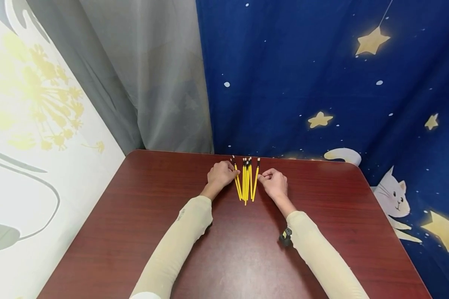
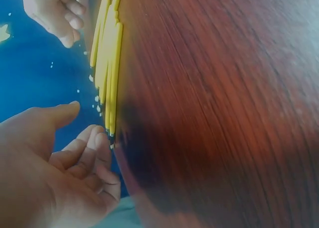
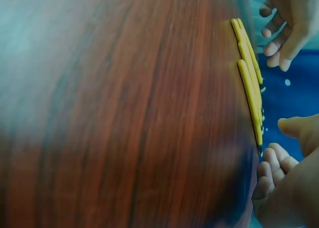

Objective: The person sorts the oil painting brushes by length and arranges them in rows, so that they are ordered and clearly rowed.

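Observation:
Several thin yellow paintbrushes point(image 1: 246, 182) with black necks and white tips lie side by side near the far edge of the table, tips pointing away. Left of them is my left hand point(image 1: 221, 173), its fingers relaxed beside the leftmost brushes. The left wrist view shows its thumb apart from the fingers and the fingertips close to the brush tips; whether they touch cannot be told. My right hand point(image 1: 275, 184) stands on the other side, loosely bent, near the rightmost brush point(image 1: 256, 180). In the right wrist view, thumb and fingers are apart with nothing between them.
The reddish-brown wooden table point(image 1: 243, 257) ends just beyond the brush tips. Behind it hang a blue star-patterned curtain point(image 1: 269, 83) and a grey curtain point(image 1: 168, 83). A small black device point(image 1: 285, 236) sits at the right wrist.

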The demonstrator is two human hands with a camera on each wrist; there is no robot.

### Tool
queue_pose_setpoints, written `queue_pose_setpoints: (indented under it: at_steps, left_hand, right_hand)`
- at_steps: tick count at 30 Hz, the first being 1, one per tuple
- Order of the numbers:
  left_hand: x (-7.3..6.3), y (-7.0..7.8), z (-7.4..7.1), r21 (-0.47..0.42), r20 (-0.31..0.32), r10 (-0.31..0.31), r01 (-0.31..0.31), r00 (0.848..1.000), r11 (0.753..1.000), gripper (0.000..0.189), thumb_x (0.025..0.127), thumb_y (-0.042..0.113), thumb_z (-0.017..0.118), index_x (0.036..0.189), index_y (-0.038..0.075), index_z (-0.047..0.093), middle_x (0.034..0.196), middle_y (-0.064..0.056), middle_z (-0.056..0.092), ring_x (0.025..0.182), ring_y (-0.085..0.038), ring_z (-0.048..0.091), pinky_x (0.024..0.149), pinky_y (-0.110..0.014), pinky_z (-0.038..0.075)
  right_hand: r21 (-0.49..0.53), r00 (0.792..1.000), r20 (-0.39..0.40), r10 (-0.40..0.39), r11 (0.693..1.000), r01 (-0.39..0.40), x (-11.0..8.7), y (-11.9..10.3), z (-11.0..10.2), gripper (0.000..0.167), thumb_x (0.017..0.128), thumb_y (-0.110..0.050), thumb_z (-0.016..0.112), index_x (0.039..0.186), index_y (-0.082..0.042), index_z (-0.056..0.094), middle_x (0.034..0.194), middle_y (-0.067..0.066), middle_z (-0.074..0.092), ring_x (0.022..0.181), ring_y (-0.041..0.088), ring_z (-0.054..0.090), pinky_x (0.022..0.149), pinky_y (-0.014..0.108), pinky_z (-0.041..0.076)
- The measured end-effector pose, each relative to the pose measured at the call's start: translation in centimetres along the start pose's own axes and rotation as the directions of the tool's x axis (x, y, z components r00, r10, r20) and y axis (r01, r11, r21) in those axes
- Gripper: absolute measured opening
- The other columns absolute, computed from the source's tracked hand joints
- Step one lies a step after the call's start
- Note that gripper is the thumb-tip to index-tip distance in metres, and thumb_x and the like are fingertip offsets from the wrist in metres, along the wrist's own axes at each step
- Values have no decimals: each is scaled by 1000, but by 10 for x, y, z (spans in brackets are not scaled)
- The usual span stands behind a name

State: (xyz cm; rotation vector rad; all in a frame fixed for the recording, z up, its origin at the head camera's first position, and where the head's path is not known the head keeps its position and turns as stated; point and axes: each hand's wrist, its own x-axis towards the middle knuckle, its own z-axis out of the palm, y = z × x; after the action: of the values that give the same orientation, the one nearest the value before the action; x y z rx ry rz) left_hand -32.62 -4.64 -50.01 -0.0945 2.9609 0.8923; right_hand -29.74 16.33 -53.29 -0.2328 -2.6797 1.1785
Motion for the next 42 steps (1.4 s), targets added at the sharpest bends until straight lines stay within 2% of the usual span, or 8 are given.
queue_pose_setpoints:
  at_steps: [5, 13, 21, 26, 33, 42]
  left_hand:
    - [2, 4, 7, 27, 32, -39, 38, 999, 999, 29, 92, 46, 79, 81, 21, 72, 83, 0, 72, 75, -21, 66, 68, -38, 51]
    - [-2, 5, 10, 24, 9, -30, 30, 1000, 999, 33, 91, 46, 80, 73, 21, 68, 78, 0, 69, 73, -22, 65, 68, -41, 52]
    - [7, 10, 16, 55, 47, -60, 57, 997, 997, 44, 92, 45, 79, 62, 18, 61, 65, 1, 59, 67, -21, 62, 62, -37, 46]
    - [10, 12, 20, 97, 50, -69, 64, 996, 993, 47, 91, 44, 81, 61, 17, 57, 62, 0, 57, 64, -22, 61, 61, -38, 49]
    - [7, 11, 23, 157, 13, -58, 56, 998, 986, 41, 90, 44, 82, 66, 16, 64, 66, -2, 64, 66, -22, 64, 66, -39, 55]
    - [6, 13, 21, 163, 1, -53, 52, 999, 985, 38, 90, 42, 82, 70, 13, 68, 68, -5, 66, 69, -25, 67, 75, -43, 59]
  right_hand:
    - [-49, 999, 36, 30, 998, -29, 0, -4, 5, 24, 91, -39, 81, 89, -17, 74, 86, 3, 76, 91, 28, 70, 84, 44, 53]
    - [-87, 995, 99, 28, 996, -19, -3, -11, 8, 25, 92, -39, 80, 84, -16, 75, 80, 2, 75, 83, 28, 70, 79, 45, 54]
    - [-111, 995, 94, 38, 993, -27, -4, -13, 8, 28, 90, -38, 83, 78, -14, 74, 79, 4, 75, 86, 31, 71, 82, 48, 57]
    - [-124, 993, 112, 38, 992, -24, -5, -12, 8, 28, 90, -37, 83, 75, -15, 73, 77, 2, 75, 84, 30, 71, 83, 49, 57]
    - [-133, 988, 143, 52, 991, -33, -5, -11, 10, 32, 92, -37, 80, 71, -15, 71, 71, 0, 71, 81, 29, 69, 82, 46, 56]
    - [-166, 988, 149, 43, 986, -18, -2, -10, 11, 35, 92, -37, 79, 67, -15, 69, 68, 0, 68, 78, 28, 69, 79, 46, 57]
